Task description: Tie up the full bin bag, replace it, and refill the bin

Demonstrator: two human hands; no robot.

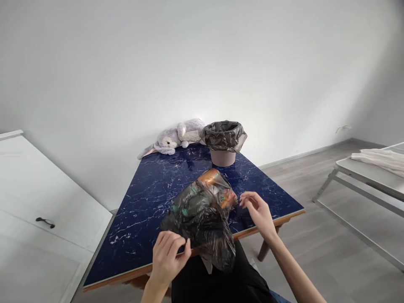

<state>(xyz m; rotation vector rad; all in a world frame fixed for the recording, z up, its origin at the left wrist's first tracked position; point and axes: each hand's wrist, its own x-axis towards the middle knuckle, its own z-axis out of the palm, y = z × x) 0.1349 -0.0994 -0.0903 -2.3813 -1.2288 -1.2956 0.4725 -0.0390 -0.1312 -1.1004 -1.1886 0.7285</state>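
Observation:
A thin black plastic bag (202,223) lies at the front of the blue marbled table (135,206), part of it hanging over the front edge. Through the film show an orange, can-like item (210,179) and some green bits. My left hand (168,254) pinches the bag's near left edge between thumb and fingers. My right hand (255,208) is just right of the bag, fingers bent and apart, with nothing seen in it.
Behind the bag stands a pinkish bin (223,158) lined with a dark bag (224,136). A plush rabbit (176,136) lies along the wall. To the left is a white cabinet (47,189); to the right, a folding table (372,170) with white cloth (380,159).

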